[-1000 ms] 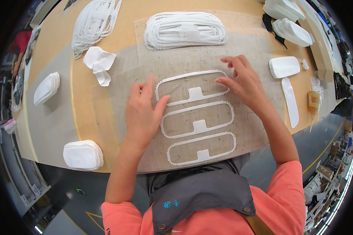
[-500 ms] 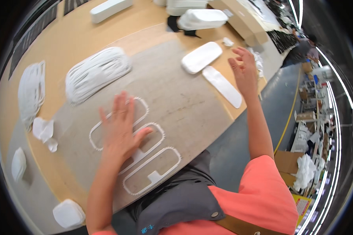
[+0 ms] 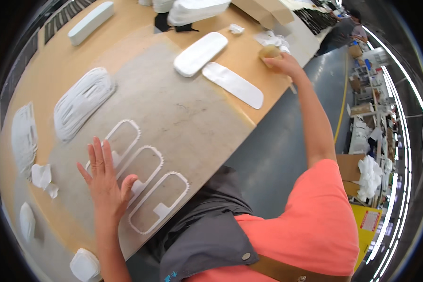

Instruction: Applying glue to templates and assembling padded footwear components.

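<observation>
My left hand point(image 3: 105, 181) is spread over the left part of three white oval outline pieces with notched edges, which lie side by side on the grey sheet. The piece nearest me point(image 3: 185, 184) shows a small square tab inside its loop. My right hand point(image 3: 284, 65) reaches to the far right, its fingers closed round a roundish, yellowish-tan object point(image 3: 268, 52) whose kind I cannot make out. Crumpled white scraps point(image 3: 278, 41) lie just beyond it. Nearer that hand than the other are a flat white rounded strip point(image 3: 234, 84) and a thicker white stack point(image 3: 200, 53).
Layered white bundles point(image 3: 83, 103) lie at the left, with a crumpled white piece point(image 3: 42, 176) in front of them. Farther back are another white stack point(image 3: 198, 10) on black pieces and a long white block point(image 3: 91, 22). A person point(image 3: 340, 33) works beyond the table's right edge.
My right hand has closed round the yellowish-tan object; before, it was in the air with nothing in it. My left hand has shifted left over the outlines. The view has turned.
</observation>
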Action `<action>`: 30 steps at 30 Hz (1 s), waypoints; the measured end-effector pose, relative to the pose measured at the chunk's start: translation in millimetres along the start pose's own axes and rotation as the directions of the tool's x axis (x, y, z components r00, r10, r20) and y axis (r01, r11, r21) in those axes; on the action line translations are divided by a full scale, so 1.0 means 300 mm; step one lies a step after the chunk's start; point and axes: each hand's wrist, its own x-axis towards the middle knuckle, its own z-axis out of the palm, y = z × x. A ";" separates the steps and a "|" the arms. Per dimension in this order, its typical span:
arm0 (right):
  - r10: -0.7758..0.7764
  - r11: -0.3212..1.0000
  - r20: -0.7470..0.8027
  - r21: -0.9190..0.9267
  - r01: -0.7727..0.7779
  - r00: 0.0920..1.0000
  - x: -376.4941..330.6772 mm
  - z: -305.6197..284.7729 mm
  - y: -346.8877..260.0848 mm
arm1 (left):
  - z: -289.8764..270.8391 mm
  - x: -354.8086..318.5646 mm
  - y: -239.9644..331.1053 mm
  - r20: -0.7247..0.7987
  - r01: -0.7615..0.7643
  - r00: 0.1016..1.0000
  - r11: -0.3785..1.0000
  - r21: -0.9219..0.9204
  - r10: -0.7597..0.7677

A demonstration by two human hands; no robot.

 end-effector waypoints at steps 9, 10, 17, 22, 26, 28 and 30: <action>-0.418 0.179 0.097 0.984 -0.023 0.903 -0.076 -0.065 0.093 | 0.017 -0.121 -0.048 0.053 0.075 0.996 0.996 -0.047 -0.072; -0.456 0.134 0.051 0.991 0.012 0.888 -0.135 -0.038 0.019 | 0.015 -0.126 -0.042 0.030 0.060 0.998 0.996 -0.064 -0.058; -0.778 -0.099 0.110 0.951 -0.294 0.618 -0.403 0.276 -0.473 | -0.104 -0.282 -0.127 -0.035 0.199 0.979 0.977 -0.071 -0.202; -0.777 0.116 0.224 0.970 -0.215 0.588 -0.765 0.584 -0.966 | -0.241 -0.350 -0.362 -0.300 0.275 0.918 0.962 0.007 -0.260; -0.745 0.227 0.287 0.958 -0.175 0.603 -0.888 0.792 -1.163 | -0.298 -0.340 -0.507 -0.357 0.266 0.896 0.963 -0.049 -0.265; -0.740 0.234 0.274 0.961 -0.148 0.614 -0.930 0.863 -1.222 | -0.292 -0.319 -0.553 -0.349 0.237 0.908 0.971 -0.026 -0.231; -0.734 0.245 0.285 0.958 -0.151 0.617 -0.956 0.920 -1.264 | -0.274 -0.294 -0.588 -0.343 0.196 0.922 0.980 0.013 -0.180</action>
